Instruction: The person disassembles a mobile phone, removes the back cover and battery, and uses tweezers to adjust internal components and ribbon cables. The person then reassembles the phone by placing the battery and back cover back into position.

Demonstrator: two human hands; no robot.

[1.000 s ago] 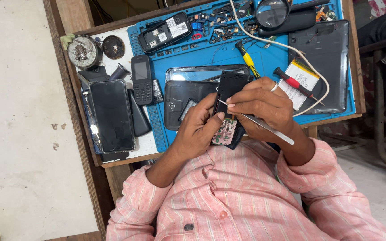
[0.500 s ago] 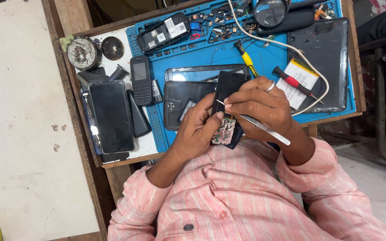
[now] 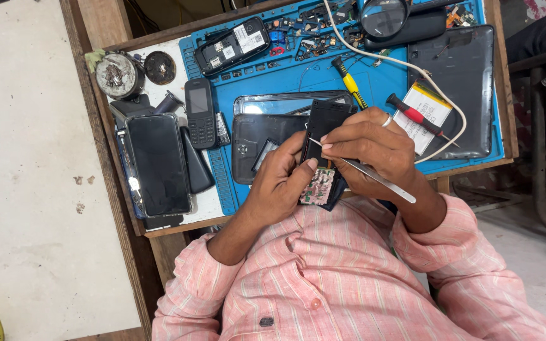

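My left hand [image 3: 280, 183] grips a small opened black phone [image 3: 323, 126] from below, with its green circuit board [image 3: 316, 186] showing near my palm. My right hand [image 3: 368, 151], a ring on one finger, pinches metal tweezers [image 3: 374, 180] whose tip rests on the phone's upper part. Both hands hover over the near edge of a blue work mat [image 3: 298, 79]. My pink striped shirt fills the lower part of the view.
On the mat lie a black phone back cover [image 3: 254, 148], a glass panel [image 3: 273, 102], a yellow screwdriver [image 3: 350, 82], a red screwdriver [image 3: 415, 115], a tablet [image 3: 456, 88], a magnifier [image 3: 383, 16] and a white cable. A keypad phone [image 3: 200, 113] and black smartphone [image 3: 159, 164] lie left.
Both hands have kept their hold on the phone and tweezers; they shifted only slightly over the mat's near edge.
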